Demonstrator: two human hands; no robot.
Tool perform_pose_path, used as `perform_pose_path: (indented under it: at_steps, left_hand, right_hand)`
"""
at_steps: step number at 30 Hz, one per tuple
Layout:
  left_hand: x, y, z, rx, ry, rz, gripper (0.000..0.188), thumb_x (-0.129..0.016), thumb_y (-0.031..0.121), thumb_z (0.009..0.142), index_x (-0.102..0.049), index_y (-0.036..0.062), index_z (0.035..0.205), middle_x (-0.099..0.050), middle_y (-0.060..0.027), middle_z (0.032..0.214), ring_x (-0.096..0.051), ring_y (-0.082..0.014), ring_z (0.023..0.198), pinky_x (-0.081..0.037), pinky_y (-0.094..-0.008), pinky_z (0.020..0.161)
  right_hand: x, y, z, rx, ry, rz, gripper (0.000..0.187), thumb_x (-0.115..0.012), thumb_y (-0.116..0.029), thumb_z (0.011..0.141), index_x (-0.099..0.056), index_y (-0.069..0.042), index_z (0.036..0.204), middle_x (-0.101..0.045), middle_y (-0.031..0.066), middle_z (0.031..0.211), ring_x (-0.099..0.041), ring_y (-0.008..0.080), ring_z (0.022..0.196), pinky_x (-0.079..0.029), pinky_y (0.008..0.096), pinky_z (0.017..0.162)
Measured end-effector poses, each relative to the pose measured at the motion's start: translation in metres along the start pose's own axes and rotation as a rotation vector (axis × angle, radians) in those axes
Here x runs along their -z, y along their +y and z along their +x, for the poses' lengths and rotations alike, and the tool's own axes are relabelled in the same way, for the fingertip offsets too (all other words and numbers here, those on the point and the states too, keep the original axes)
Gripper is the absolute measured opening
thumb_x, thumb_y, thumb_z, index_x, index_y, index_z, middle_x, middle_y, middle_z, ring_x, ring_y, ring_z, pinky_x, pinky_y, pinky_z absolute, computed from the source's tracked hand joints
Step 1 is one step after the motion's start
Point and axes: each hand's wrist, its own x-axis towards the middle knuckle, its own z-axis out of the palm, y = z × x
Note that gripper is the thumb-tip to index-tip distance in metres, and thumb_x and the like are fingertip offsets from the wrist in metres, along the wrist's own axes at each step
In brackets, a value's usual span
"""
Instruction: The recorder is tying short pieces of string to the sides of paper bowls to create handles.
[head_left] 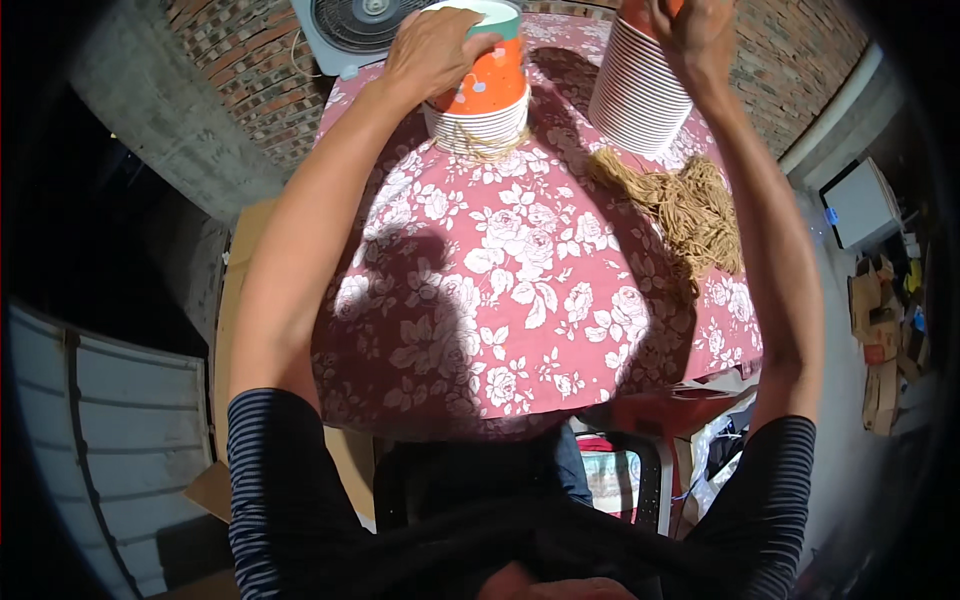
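Toward the far left of the table stands a short stack of paper tubs [487,82], the top one orange with a teal band and white inside. My left hand [437,48] is closed against the side and rim of that top tub. Strands of tan string [475,145] lie around the base of this stack. At the far right, a tall, slightly tilted stack of nested paper tubs [640,90] shows many white rims and an orange top. My right hand [697,38] is curled at its upper end, gripping the top orange tub; the fingertips are partly hidden.
A tangled bundle of tan string [695,205] lies on the flowered pink tablecloth [520,300], beside my right forearm. Behind the left stack is a grey-blue fan [365,25] near a brick wall [240,80]. Cardboard boxes [875,340] sit on the floor at right.
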Motion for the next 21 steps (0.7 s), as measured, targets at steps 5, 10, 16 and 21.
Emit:
perform_pose_path:
  at_steps: [5, 10, 16, 21]
  left_hand:
    - [-0.013, 0.067, 0.022, -0.069, 0.213, -0.089, 0.028, -0.071, 0.017, 0.091, -0.067, -0.0005, 0.113, -0.071, -0.0202, 0.109, -0.066, -0.0417, 0.105, -0.053, -0.0474, 0.092]
    - [-0.050, 0.143, 0.052, -0.216, 0.170, -0.212, 0.028, -0.073, 0.006, 0.086, -0.065, -0.0028, 0.111, -0.066, -0.0191, 0.112, -0.063, -0.0368, 0.110, -0.053, -0.0449, 0.096]
    - [-0.089, 0.183, 0.083, -0.201, 0.214, -0.222, 0.007, -0.060, -0.006, 0.075, -0.062, -0.0065, 0.081, -0.059, -0.0217, 0.093, -0.062, -0.0374, 0.096, -0.052, -0.0467, 0.088]
    - [-0.095, 0.190, 0.092, -0.101, 0.129, -0.116, 0.010, -0.069, 0.002, 0.071, -0.069, -0.0041, 0.079, -0.060, -0.0201, 0.100, -0.060, -0.0348, 0.103, -0.050, -0.0438, 0.085]
  right_hand:
    - [0.009, 0.078, 0.040, 0.059, -0.308, -0.101, 0.026, -0.073, -0.009, 0.081, -0.072, -0.005, 0.106, -0.068, 0.0227, 0.109, -0.064, 0.0428, 0.107, -0.053, 0.0507, 0.089]
    - [0.012, 0.074, 0.068, -0.012, -0.538, -0.010, 0.018, -0.073, -0.007, 0.075, -0.075, -0.008, 0.093, -0.071, 0.0204, 0.088, -0.070, 0.0411, 0.085, -0.057, 0.0496, 0.073]
    - [0.010, 0.085, 0.085, -0.367, -0.753, 0.138, 0.012, -0.069, -0.011, 0.079, -0.078, -0.007, 0.086, -0.074, 0.0191, 0.078, -0.075, 0.0316, 0.071, -0.058, 0.0454, 0.068]
    - [-0.009, 0.112, 0.081, -0.272, -0.589, 0.204, 0.015, -0.068, -0.012, 0.083, -0.081, -0.008, 0.092, -0.075, 0.0166, 0.075, -0.075, 0.0285, 0.069, -0.058, 0.0426, 0.067]
